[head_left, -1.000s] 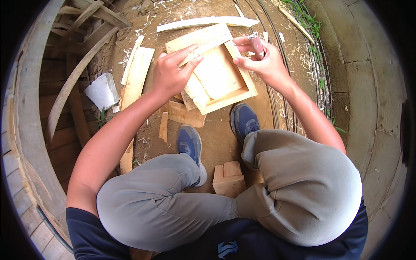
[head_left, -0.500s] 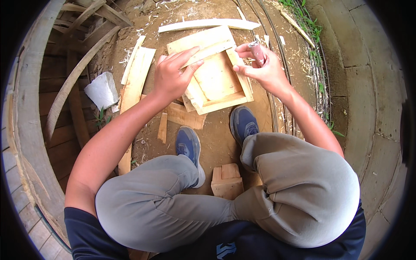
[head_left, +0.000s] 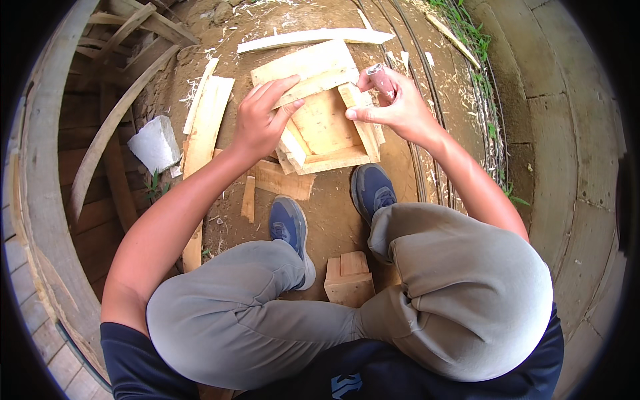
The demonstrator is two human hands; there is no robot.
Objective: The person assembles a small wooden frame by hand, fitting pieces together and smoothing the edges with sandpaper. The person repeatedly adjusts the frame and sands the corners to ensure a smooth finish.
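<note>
A shallow, open-topped box of pale wooden boards lies on a wider board in front of my feet. My left hand is closed on its far-left corner, the thumb along the far strip. On the right, my right hand grips the right side board, thumb on the inner side and fingers outside. A reddish, pale-specked cylinder shows at the right hand's fingers; whether it is a finger wrap or a held roll I cannot tell.
Long wooden strips and planks lie around the box on shaving-strewn dirt. A white block sits at left by a timber pile. A small wooden block stands between my legs. Dark cables run along the right.
The box and both hands have shifted slightly left. The right side board's far end has moved inward, with my right thumb farther over it.
</note>
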